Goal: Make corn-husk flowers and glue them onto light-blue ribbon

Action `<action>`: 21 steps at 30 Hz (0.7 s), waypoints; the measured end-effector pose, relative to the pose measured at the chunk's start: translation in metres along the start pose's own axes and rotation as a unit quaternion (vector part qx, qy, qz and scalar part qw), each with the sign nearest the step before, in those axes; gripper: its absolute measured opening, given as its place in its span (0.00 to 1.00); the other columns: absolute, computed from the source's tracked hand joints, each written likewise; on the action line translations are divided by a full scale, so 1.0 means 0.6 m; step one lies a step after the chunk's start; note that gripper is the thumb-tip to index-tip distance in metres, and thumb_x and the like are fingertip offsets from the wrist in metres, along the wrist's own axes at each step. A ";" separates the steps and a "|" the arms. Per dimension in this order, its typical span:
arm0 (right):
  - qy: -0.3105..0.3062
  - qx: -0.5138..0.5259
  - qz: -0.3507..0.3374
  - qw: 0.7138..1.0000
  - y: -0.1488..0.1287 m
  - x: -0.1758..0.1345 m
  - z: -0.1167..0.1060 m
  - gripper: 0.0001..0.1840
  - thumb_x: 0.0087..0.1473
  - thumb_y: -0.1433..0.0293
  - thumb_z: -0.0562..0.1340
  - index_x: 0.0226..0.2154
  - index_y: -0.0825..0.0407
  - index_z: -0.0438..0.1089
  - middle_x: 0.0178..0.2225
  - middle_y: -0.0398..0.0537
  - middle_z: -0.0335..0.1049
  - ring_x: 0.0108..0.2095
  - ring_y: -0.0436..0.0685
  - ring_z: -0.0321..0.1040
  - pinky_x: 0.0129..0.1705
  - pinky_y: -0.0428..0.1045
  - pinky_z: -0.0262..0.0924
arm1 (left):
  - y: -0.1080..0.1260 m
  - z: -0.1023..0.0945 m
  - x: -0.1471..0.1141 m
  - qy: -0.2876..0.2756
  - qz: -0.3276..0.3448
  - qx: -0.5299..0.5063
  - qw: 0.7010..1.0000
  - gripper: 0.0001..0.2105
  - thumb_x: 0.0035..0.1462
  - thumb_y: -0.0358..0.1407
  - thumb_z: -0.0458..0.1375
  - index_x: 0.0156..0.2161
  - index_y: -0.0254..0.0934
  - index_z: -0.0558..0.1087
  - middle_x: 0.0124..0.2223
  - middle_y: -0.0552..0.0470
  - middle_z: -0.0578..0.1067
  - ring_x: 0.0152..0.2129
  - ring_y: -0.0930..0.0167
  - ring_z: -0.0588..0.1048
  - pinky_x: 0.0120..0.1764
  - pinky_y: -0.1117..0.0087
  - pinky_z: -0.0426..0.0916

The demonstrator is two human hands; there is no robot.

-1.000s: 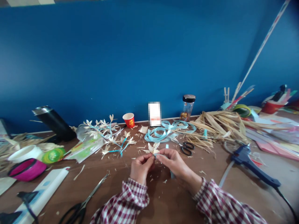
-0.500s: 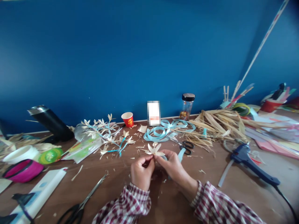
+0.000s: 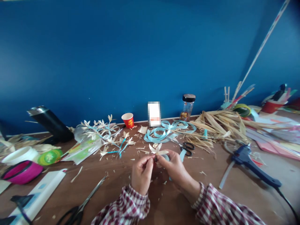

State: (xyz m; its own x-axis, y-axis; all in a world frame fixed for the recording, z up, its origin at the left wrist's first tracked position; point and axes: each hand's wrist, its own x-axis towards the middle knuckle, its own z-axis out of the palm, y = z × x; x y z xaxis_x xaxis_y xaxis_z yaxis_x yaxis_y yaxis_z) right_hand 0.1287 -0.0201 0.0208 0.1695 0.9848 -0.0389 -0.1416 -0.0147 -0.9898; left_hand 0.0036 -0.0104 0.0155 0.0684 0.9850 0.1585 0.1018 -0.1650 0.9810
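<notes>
A pale husk flower (image 3: 158,149) with pointed petals stands just above my fingertips. My right hand (image 3: 174,165) pinches its base between thumb and forefinger. Close on the left side of that base, my left hand (image 3: 142,173) has its thumb and finger pressed together; what lies between them is too small to make out. A strip of light blue ribbon (image 3: 182,155) shows behind my right hand. Beyond the hands lie a coil of blue ribbon (image 3: 156,135) and small black-handled scissors (image 3: 188,148). Husk flowers on blue stems (image 3: 120,145) rest to the left.
Large scissors (image 3: 82,206) and a power strip (image 3: 50,187) lie front left. A blue glue gun (image 3: 255,165) with its cord is at right. Dried husks (image 3: 217,123), a lidded jar (image 3: 188,107), a red paper cup (image 3: 127,120) and a black bottle (image 3: 50,123) line the wall.
The left fingertips have drawn slightly left from the flower's base, opening a small gap. The flower has turned and tipped a little in my right hand.
</notes>
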 end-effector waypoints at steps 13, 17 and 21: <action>-0.009 -0.017 -0.022 1.000 0.001 -0.001 0.001 0.13 0.43 0.63 0.64 0.26 0.57 0.71 0.20 0.43 0.67 0.20 0.48 0.58 0.23 0.43 0.55 | -0.001 -0.008 0.015 -0.023 -0.074 -0.109 0.991 0.10 0.41 0.39 0.64 0.29 0.34 0.78 0.26 0.49 0.78 0.23 0.70 0.74 0.30 0.72 0.69; -0.014 -0.018 -0.020 1.000 -0.003 -0.002 0.001 0.11 0.43 0.64 0.63 0.24 0.57 0.71 0.19 0.42 0.66 0.19 0.47 0.56 0.22 0.43 0.53 | -0.010 -0.012 0.020 -0.047 -0.106 -0.134 0.984 0.10 0.40 0.39 0.66 0.28 0.34 0.77 0.23 0.51 0.77 0.21 0.72 0.72 0.27 0.73 0.67; -0.018 -0.034 -0.028 0.999 -0.008 -0.003 0.000 0.11 0.44 0.65 0.63 0.24 0.57 0.71 0.19 0.42 0.65 0.19 0.46 0.55 0.21 0.42 0.52 | -0.015 -0.013 0.022 -0.052 -0.112 -0.134 0.983 0.10 0.40 0.39 0.66 0.28 0.34 0.78 0.23 0.51 0.77 0.20 0.73 0.71 0.26 0.74 0.66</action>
State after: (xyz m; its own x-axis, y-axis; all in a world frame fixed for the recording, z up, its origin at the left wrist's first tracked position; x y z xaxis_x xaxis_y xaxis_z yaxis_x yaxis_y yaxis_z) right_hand 0.1291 -0.0218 0.0255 0.1402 0.9899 0.0196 -0.0653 0.0290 -0.9974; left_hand -0.0039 0.0045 0.0098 0.1771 0.9822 -0.0626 -0.1384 0.0878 0.9865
